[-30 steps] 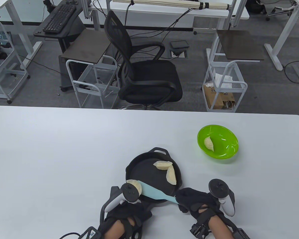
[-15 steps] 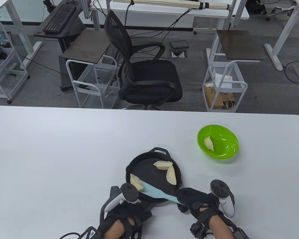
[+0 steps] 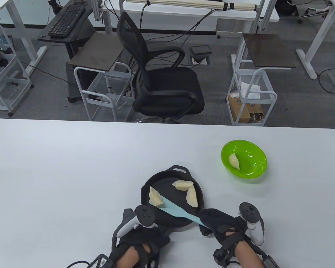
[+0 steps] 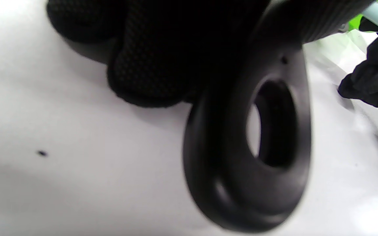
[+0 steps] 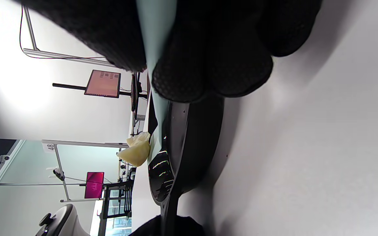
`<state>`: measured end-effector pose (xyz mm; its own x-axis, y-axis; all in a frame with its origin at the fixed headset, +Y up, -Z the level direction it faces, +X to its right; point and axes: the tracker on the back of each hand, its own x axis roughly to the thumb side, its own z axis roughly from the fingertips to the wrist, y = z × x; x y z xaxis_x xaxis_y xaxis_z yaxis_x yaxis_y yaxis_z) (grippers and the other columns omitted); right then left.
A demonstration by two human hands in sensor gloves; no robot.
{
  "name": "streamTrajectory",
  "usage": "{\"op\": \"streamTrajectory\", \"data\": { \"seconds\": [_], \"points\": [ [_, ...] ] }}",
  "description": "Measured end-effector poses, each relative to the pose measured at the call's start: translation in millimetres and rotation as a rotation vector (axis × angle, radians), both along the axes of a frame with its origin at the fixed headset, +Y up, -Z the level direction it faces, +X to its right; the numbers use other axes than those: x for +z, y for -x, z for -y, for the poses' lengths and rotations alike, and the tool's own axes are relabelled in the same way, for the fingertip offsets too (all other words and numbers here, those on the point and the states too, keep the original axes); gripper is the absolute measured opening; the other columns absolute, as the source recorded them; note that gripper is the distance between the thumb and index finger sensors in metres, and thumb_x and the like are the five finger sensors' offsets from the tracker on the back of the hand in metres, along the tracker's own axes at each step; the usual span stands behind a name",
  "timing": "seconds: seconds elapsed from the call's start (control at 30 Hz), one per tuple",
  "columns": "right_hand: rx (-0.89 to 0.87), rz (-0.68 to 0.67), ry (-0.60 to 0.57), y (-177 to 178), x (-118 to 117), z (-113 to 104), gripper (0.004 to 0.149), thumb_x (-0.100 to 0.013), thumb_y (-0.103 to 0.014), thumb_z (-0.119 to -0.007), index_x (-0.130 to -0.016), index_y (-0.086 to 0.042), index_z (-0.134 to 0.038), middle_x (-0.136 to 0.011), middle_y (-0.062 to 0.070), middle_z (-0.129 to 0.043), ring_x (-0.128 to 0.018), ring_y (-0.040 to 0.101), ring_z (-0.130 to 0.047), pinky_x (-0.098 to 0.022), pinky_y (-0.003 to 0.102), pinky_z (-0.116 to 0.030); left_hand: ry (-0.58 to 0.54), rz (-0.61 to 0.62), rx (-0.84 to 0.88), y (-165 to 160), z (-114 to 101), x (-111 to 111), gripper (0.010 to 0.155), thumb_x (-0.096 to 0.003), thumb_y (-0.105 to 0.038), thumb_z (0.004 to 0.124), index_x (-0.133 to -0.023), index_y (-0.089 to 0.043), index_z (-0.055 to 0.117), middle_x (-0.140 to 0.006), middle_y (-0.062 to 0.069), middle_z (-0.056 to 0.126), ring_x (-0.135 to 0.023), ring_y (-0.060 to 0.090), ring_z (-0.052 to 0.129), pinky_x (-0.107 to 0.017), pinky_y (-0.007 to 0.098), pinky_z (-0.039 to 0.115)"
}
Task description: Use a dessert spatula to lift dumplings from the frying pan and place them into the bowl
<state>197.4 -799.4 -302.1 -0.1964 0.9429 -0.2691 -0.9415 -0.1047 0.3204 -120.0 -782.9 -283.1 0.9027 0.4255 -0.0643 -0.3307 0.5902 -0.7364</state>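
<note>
A black frying pan sits near the table's front edge with two dumplings lying in its right half. A third dumpling rests on the blade of the light blue spatula over the pan's left side; it also shows in the right wrist view. My right hand grips the spatula handle just right of the pan. My left hand holds the pan's long handle, fingers curled round it. The green bowl at the right holds one dumpling.
The white table stretches wide to the left and behind the pan. Beyond its far edge stand a black office chair and wire carts on the floor.
The spatula blade has swung away from me, carrying the dumpling from the pan's near left rim to over its left middle. My right hand shifted slightly right. The left hand stayed put.
</note>
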Motion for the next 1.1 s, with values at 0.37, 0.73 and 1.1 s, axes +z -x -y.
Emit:
{"op": "streamTrajectory", "data": {
  "seconds": [0.37,0.73,1.1],
  "points": [
    [-0.045,0.064,-0.015,-6.8,0.4,-2.7,0.043,-0.058,-0.031,-0.080,-0.093,-0.009,-0.073,-0.070,0.012,-0.095,-0.061,0.042,-0.088,-0.066,0.063,-0.060,0.001,0.000,0.001,0.3,0.0,-0.2,0.066,-0.0465,-0.068,0.070,-0.095,-0.023,0.067,-0.059,-0.008,0.104,-0.042,0.021,0.102,-0.046,0.046,0.077],
    [-0.089,0.152,-0.045,-15.8,0.9,-6.3,0.043,-0.058,-0.031,-0.079,-0.095,-0.009,-0.072,-0.071,0.013,-0.094,-0.063,0.042,-0.087,-0.067,0.064,-0.059,0.001,0.000,0.001,0.3,0.0,-0.2,0.066,-0.0466,-0.068,0.070,-0.095,-0.024,0.067,-0.059,-0.009,0.104,-0.043,0.021,0.102,-0.046,0.046,0.077],
    [-0.110,0.253,-0.069,-26.3,1.3,-7.1,0.046,-0.058,-0.032,-0.078,-0.097,-0.009,-0.068,-0.074,0.012,-0.092,-0.065,0.042,-0.086,-0.067,0.064,-0.058,0.001,0.000,0.001,0.3,0.0,-0.2,0.066,-0.0467,-0.068,0.070,-0.095,-0.023,0.067,-0.059,-0.008,0.104,-0.043,0.021,0.102,-0.046,0.046,0.077]
  ]
}}
